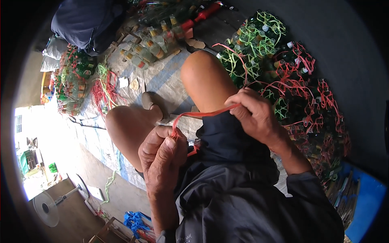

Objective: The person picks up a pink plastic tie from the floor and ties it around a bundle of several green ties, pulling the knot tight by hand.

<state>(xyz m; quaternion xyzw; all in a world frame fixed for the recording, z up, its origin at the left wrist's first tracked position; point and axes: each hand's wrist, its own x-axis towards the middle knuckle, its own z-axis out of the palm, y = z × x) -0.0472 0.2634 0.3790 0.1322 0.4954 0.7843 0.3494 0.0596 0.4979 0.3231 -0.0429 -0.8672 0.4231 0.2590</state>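
Note:
A red plastic strand (209, 114) runs between my two hands above my lap. My left hand (164, 148) pinches one end of it between thumb and fingers, where it looks bunched or knotted. My right hand (253, 114) grips the strand near my raised knee, and a loose red tail rises beyond its fingers. A short red piece shows beside the left hand, partly hidden behind it. To the right of my knee stand many green glass bottles (252, 65) bound with green and red plastic twine (291, 73).
Clear glass bottles (152, 45) stand on the floor sheet (170, 79) ahead. Bound bottles (73, 91) and a red-green twine heap (104, 88) lie to the left. A pedestal fan (45, 208), blue plastic strips (135, 221) and a blue container (364, 200) are around me.

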